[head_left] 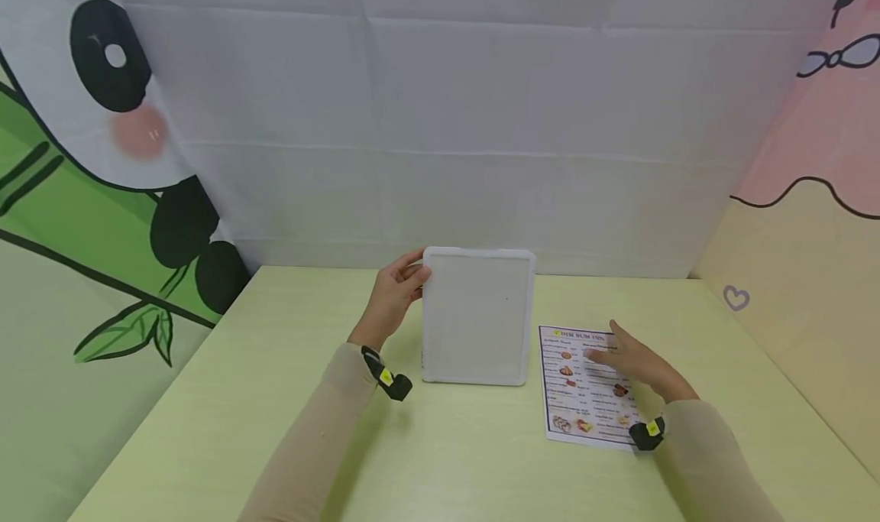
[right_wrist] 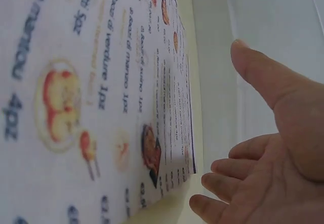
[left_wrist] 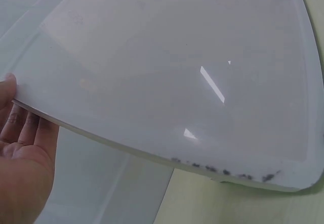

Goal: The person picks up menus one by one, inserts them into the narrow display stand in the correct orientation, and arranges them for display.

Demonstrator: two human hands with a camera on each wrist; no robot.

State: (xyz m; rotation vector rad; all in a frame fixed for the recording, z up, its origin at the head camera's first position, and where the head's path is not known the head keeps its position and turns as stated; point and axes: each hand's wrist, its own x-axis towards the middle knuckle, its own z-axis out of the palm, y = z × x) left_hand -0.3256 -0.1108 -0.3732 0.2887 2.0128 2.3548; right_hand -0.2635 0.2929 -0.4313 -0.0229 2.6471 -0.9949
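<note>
A white framed board (head_left: pixel 476 317), blank on the side facing me, stands upright near the middle of the table. My left hand (head_left: pixel 396 293) pinches its upper left edge, thumb on the front face and fingers behind. In the left wrist view, dark smudges mark one edge of the board (left_wrist: pixel 152 82). To its right lies a printed menu sheet (head_left: pixel 571 384) headed "DIM SUM INN", with small food pictures. Over the menu's right side hovers my right hand (head_left: pixel 642 363), its fingers extended and thumb spread. The right wrist view shows that palm holding nothing beside the sheet (right_wrist: pixel 106 97).
The pale yellow table (head_left: pixel 275 400) runs back to a white cloth backdrop (head_left: pixel 467 124). Cartoon-printed panels flank it, a green one (head_left: pixel 89 193) at left and a pink and cream one (head_left: pixel 804 262) at right. Each wrist wears a small black camera.
</note>
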